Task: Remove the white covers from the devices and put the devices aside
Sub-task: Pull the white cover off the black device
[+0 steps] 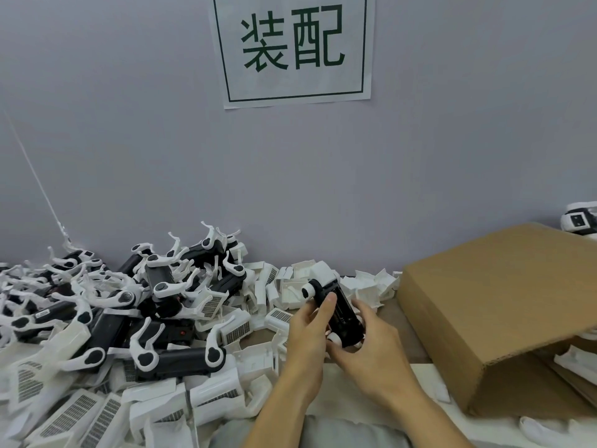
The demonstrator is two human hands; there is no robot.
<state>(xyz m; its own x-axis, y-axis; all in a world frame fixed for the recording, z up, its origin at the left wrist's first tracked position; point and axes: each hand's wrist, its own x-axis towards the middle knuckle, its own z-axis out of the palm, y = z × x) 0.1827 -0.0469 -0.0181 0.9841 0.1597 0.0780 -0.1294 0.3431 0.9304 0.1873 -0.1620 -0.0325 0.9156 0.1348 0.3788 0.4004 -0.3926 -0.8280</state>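
I hold a black device [343, 313] with white round end caps in both hands above the table's middle. My left hand [308, 324] grips its left side, thumb laid across the black body. My right hand [368, 347] cups its lower end from the right, fingers curled under it. A white cover [324, 273] sits at the device's far end; whether it is attached I cannot tell. To the left lies a heap of black devices [168, 321] with white curved arms, and loose white covers [206, 392] with grilles spread in front of it.
A brown cardboard box flap [497, 305] slopes over the right side, with white parts [571, 360] beneath it. More white covers [368, 286] line the grey wall. A paper sign [292, 50] hangs above. Another device [580, 221] sits at far right.
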